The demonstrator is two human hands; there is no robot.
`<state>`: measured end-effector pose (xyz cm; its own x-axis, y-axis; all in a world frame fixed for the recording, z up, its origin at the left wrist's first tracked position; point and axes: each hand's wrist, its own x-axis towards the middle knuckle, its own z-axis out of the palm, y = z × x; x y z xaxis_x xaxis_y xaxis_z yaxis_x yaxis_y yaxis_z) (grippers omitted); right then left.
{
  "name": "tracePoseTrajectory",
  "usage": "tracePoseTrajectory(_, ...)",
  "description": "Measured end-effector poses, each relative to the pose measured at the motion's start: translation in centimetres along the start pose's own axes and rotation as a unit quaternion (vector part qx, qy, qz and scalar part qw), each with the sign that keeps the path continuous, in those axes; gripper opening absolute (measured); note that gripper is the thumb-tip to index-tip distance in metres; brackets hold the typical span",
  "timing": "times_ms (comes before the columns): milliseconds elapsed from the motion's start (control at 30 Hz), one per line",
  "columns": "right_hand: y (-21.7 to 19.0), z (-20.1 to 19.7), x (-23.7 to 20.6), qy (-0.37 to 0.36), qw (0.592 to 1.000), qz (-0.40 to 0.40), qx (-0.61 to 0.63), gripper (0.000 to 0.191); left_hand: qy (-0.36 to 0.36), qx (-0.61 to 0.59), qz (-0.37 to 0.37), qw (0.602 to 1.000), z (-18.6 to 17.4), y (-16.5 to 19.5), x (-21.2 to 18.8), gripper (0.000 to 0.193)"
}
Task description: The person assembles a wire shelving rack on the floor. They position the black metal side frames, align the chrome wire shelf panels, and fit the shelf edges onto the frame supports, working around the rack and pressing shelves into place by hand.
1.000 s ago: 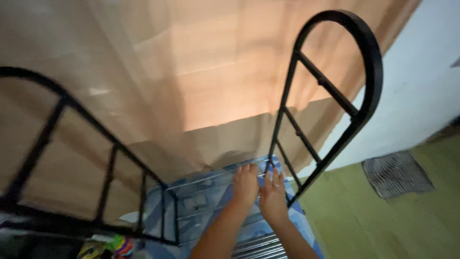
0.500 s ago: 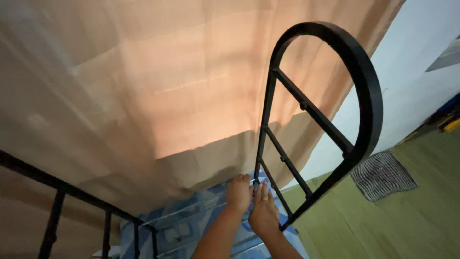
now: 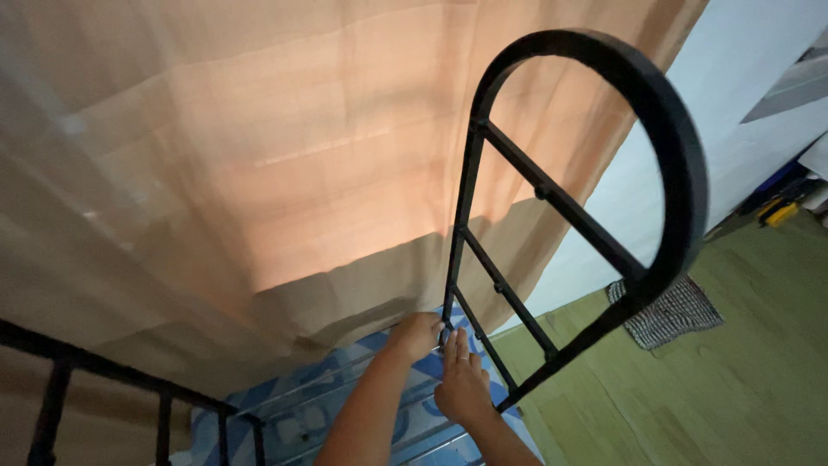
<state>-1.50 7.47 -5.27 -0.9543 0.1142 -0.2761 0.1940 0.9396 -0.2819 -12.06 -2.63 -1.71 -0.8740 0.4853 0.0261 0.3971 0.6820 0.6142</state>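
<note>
Both hands at the foot of a black arched metal frame, beside a peach curtain.

Left hand (image 3: 417, 332) is curled around the base of the black metal frame (image 3: 664, 129), where its inner upright meets the bed; fingers closed on the bar or on a fitting there, cannot tell which. Right hand (image 3: 461, 388) lies just beside it, fingers extended and narrow, fingertips touching the same joint; it grips nothing visible. The frame stands upright, tilted in this view, with a rounded top and slanted cross rungs. Blue patterned sheet (image 3: 345, 414) lies under both forearms. Curtain (image 3: 259, 173) hangs behind the frame, its lower edge near the hands. A second black rail (image 3: 103, 371) runs at lower left. Green floor (image 3: 733, 388) at right carries a checked mat (image 3: 673, 311), well apart from the hands.
</note>
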Motion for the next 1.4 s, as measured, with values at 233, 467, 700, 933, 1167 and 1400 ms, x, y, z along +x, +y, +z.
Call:
tracePoseTrajectory(233, -0.3, -0.2, 0.1, -0.005, 1.0, 0.004, 0.029, 0.103, 0.229, 0.185, 0.017, 0.955, 2.1, 1.7, -3.3, 0.016)
tracePoseTrajectory(467, 0.1, -0.4, 0.1, -0.025, 0.998, 0.001, 0.065, 0.103, 0.106, 0.025, 0.017, 0.994, 1.1, -0.3, -1.5, 0.021)
tracePoseTrajectory(700, -0.3, -1.2, -0.4, -0.028, 0.998, 0.002, 0.057, 0.105, 0.07, -0.001, 0.002, 0.998, 0.1, -0.1, -1.3, 0.016)
tracePoseTrajectory(933, -0.5, -1.2, -0.4, -0.053, 0.998, 0.01, 0.041, 0.109, 0.141, 0.131, 0.013, 0.981, 1.5, 1.5, -2.5, 0.013)
tracePoseTrajectory(1167, -0.5, -0.9, -0.4, -0.038, 0.998, 0.013, 0.039, 0.11, 0.075, -0.012, -0.005, 0.997, 1.1, -0.5, -1.1, 0.021)
tracePoseTrajectory(1400, -1.2, -2.3, -1.0, -0.051, 0.998, 0.006, 0.046, 0.11, 0.059, 0.082, -0.033, 0.994, 1.1, 1.0, -1.2, 0.025)
